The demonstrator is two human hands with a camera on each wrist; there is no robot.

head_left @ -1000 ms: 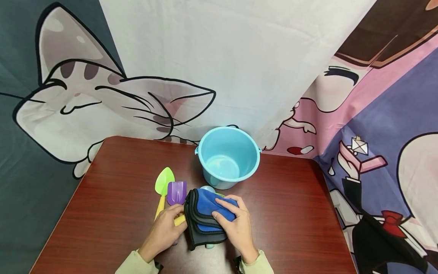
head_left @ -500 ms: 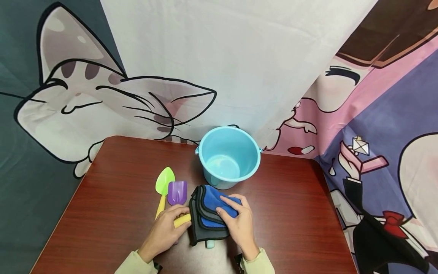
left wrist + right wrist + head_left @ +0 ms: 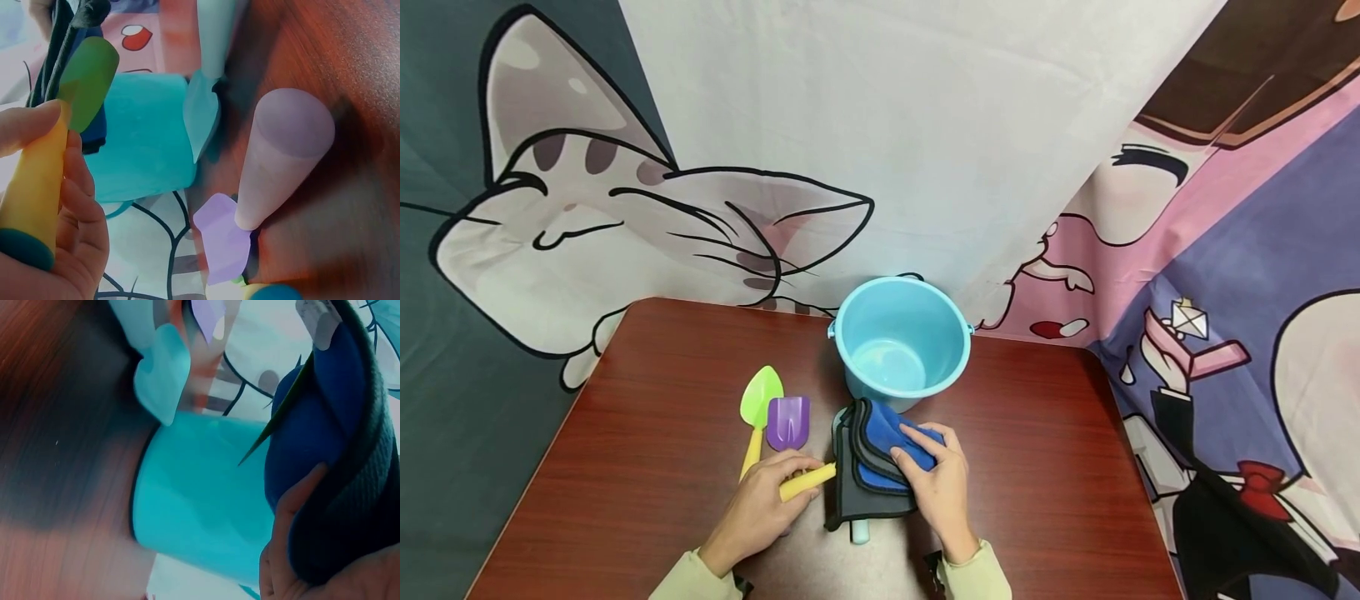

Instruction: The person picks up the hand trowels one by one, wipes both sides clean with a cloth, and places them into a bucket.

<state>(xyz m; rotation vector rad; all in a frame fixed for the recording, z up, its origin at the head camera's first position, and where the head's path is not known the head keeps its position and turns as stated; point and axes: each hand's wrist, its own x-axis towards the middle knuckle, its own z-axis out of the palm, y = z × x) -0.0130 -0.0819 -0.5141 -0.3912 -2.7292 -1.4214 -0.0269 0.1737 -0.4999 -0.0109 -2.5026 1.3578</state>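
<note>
My left hand grips the yellow handle of a toy shovel with a green blade. In my right hand is a folded blue cloth with black edging, thumb and fingers gripping it. In both wrist views the green blade reaches into the cloth's folds; the head view hides it behind the cloth. Below the cloth, a light blue toy shovel lies on the table, its handle end poking out on my side.
A light blue bucket stands upright just beyond the cloth, near the table's far edge. To the left lie a purple toy shovel and another green one with a yellow handle. Behind the wooden table hangs a printed cloth backdrop.
My right hand and the cloth have shifted right and slightly away from me. The left hand has edged right too, and more of the yellow handle shows between hand and cloth.
</note>
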